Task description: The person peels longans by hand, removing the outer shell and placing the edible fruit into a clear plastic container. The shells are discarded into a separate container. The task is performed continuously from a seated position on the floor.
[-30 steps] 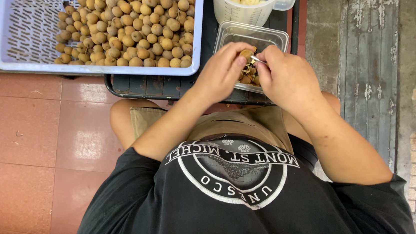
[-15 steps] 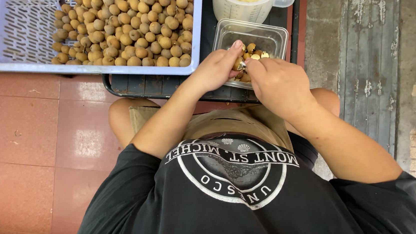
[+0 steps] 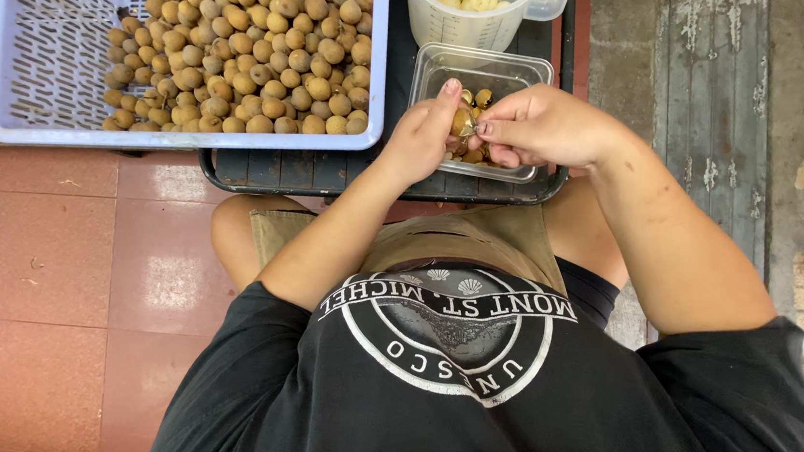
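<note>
Together, the left hand [image 3: 422,133] and right hand [image 3: 539,126] are pinching one fruit [image 3: 462,122] over a clear tub [image 3: 480,68] — basket [image 3: 49,50] lying left, jug [image 3: 474,14] standing behind.

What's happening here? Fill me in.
A seated person holds one small brown fruit in the left hand while the right hand works at it with a small tool, over a clear tub of shells. A lilac basket of unpeeled fruit sits to the left, and a jug of pale peeled fruit stands behind the tub.
</note>
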